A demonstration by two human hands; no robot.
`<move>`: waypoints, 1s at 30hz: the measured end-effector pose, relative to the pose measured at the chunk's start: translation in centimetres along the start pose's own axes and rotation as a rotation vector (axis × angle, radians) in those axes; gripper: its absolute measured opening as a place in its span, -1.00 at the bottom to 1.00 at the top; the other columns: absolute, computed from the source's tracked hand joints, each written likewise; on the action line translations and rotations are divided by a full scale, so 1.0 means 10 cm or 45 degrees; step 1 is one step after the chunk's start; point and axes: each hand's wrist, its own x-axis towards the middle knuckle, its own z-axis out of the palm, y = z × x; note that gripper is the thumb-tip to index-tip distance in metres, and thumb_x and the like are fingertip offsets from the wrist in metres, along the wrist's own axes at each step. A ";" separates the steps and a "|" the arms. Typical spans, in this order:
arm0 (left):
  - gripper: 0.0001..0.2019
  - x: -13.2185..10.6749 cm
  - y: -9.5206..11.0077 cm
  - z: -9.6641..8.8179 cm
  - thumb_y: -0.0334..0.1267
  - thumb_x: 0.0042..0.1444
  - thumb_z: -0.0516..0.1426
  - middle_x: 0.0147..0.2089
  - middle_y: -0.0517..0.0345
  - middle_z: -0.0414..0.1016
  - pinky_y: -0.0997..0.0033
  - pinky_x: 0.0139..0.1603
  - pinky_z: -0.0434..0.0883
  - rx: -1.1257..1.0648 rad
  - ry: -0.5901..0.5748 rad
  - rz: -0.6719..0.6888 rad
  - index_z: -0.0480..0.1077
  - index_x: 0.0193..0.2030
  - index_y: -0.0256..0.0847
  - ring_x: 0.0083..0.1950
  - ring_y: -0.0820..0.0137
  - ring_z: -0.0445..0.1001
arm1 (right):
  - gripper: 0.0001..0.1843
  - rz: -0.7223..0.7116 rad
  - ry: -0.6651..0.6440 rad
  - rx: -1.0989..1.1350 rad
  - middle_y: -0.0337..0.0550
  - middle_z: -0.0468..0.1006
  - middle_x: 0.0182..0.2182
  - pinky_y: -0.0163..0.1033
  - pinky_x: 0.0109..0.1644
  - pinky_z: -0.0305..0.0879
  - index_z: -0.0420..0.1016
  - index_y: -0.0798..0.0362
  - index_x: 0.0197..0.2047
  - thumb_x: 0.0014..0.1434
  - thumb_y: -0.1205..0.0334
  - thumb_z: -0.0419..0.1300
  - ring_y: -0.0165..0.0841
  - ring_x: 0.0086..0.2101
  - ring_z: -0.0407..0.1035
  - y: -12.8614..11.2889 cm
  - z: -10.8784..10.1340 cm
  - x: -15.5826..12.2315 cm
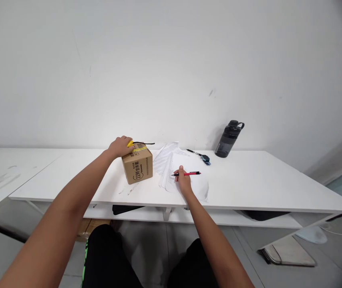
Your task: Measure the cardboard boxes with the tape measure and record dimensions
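Note:
My left hand (pixel 119 147) is closed around a yellow tape measure (pixel 130 143) at the top left edge of a small cardboard box (pixel 139 168). A strip of yellow blade (pixel 140 149) lies across the box top, and a black wrist strap trails to the right. The box stands on the white desk with printed characters on its front. My right hand (pixel 184 182) grips a red and black pen (pixel 189 174) between thumb and fingers, its tip pointing left. That hand rests over white sheets of paper (pixel 196 188).
Printed, creased papers (pixel 164 158) lie between the box and the white sheets. Behind them are a black pen (pixel 194 152) and a small dark blue item (pixel 206 159) I cannot make out. A dark water bottle (pixel 227 140) stands near the wall. A shelf (pixel 153 213) runs under the desk (pixel 249 180).

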 end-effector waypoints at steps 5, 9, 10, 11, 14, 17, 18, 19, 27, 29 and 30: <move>-0.54 -0.07 -0.08 -0.02 -0.04 0.16 -0.04 0.20 0.03 0.38 0.26 0.03 0.36 -0.023 0.079 -0.011 0.30 0.17 -0.10 0.15 0.14 0.35 | -0.35 -0.019 -0.004 0.016 -0.30 0.26 -0.72 -0.23 -0.39 0.17 0.40 0.00 -0.46 0.17 -0.41 -0.10 -0.34 -0.58 0.23 0.04 0.01 0.02; -0.55 -0.24 -0.07 0.00 -0.07 0.19 -0.06 0.21 0.05 0.37 0.26 0.06 0.36 -0.041 0.163 0.023 0.29 0.17 -0.12 0.16 0.17 0.33 | -0.35 -0.014 -0.022 0.007 -0.29 0.27 -0.70 -0.22 -0.38 0.19 0.40 -0.01 -0.44 0.16 -0.42 -0.11 -0.32 -0.56 0.25 0.04 0.01 0.02; -0.55 -0.29 -0.04 0.01 -0.07 0.20 -0.07 0.22 0.06 0.37 0.26 0.07 0.35 -0.043 0.189 0.028 0.28 0.18 -0.11 0.18 0.17 0.32 | -0.36 -0.016 -0.014 -0.015 -0.27 0.30 -0.68 -0.22 -0.37 0.20 0.39 -0.01 -0.44 0.16 -0.41 -0.10 -0.31 -0.54 0.26 0.05 0.01 0.01; -0.55 -0.34 0.00 0.03 -0.07 0.21 -0.08 0.23 0.07 0.36 0.25 0.08 0.35 -0.045 0.215 0.030 0.27 0.19 -0.10 0.19 0.17 0.31 | -0.39 -0.036 0.016 -0.048 -0.25 0.35 -0.64 -0.21 -0.35 0.21 0.39 -0.01 -0.43 0.16 -0.40 -0.08 -0.29 -0.51 0.29 0.05 0.01 0.01; -0.56 -0.43 0.15 0.06 -0.06 0.23 -0.10 0.25 0.11 0.34 0.22 0.08 0.36 -0.038 0.230 0.031 0.27 0.20 -0.05 0.24 0.14 0.26 | -0.50 -0.266 0.188 -0.202 -0.12 0.48 -0.39 -0.18 -0.18 0.26 0.39 0.00 -0.33 0.17 -0.29 0.00 -0.23 -0.30 0.35 0.10 0.00 0.00; -0.55 -0.44 0.27 0.08 -0.05 0.20 -0.08 0.26 0.13 0.32 0.17 0.06 0.37 0.006 0.142 0.042 0.28 0.19 0.00 0.24 0.10 0.24 | -0.59 -0.524 0.275 -0.353 0.02 0.42 -0.19 -0.13 -0.08 0.27 0.41 0.06 -0.13 0.20 -0.09 -0.01 -0.20 -0.18 0.31 0.18 -0.03 0.01; -0.55 -0.44 0.29 0.08 -0.04 0.19 -0.08 0.27 0.12 0.31 0.16 0.06 0.38 0.020 0.117 0.048 0.27 0.20 0.00 0.24 0.10 0.23 | -0.60 -0.548 0.273 -0.388 0.05 0.39 -0.16 -0.12 -0.08 0.27 0.41 0.08 -0.08 0.19 -0.02 -0.01 -0.21 -0.18 0.31 0.22 -0.04 0.02; -0.54 -0.45 0.31 0.08 -0.04 0.18 -0.07 0.27 0.12 0.31 0.15 0.05 0.38 0.030 0.107 0.051 0.27 0.21 -0.01 0.24 0.09 0.23 | -0.60 -0.532 0.275 -0.412 0.07 0.37 -0.14 -0.12 -0.08 0.28 0.41 0.10 -0.05 0.17 0.05 -0.01 -0.21 -0.19 0.32 0.25 -0.04 0.03; -0.53 -0.65 0.40 0.14 -0.15 0.14 -0.03 0.24 0.06 0.29 0.17 -0.01 0.41 0.056 0.193 0.075 0.22 0.22 -0.04 0.20 0.11 0.23 | -0.64 -0.072 0.317 -0.476 -0.09 0.47 -0.47 -0.09 -0.19 0.27 0.45 0.04 -0.11 0.15 0.09 -0.03 -0.16 -0.36 0.40 0.31 -0.04 0.19; -0.52 -0.68 0.40 0.14 -0.16 0.14 -0.02 0.24 0.05 0.28 0.16 -0.01 0.41 0.055 0.184 0.075 0.21 0.23 -0.03 0.20 0.10 0.22 | -0.78 -0.064 0.317 -0.519 -0.09 0.44 -0.53 -0.08 -0.23 0.26 0.45 0.02 -0.26 0.09 0.14 0.05 -0.14 -0.38 0.40 0.26 -0.09 0.26; -0.52 -0.70 0.40 0.15 -0.16 0.14 -0.02 0.24 0.04 0.28 0.16 -0.01 0.41 0.055 0.178 0.074 0.21 0.23 -0.04 0.20 0.10 0.22 | -0.87 -0.083 0.316 -0.544 -0.09 0.42 -0.57 -0.06 -0.23 0.25 0.43 0.01 -0.36 0.04 0.17 0.10 -0.12 -0.37 0.41 0.23 -0.14 0.30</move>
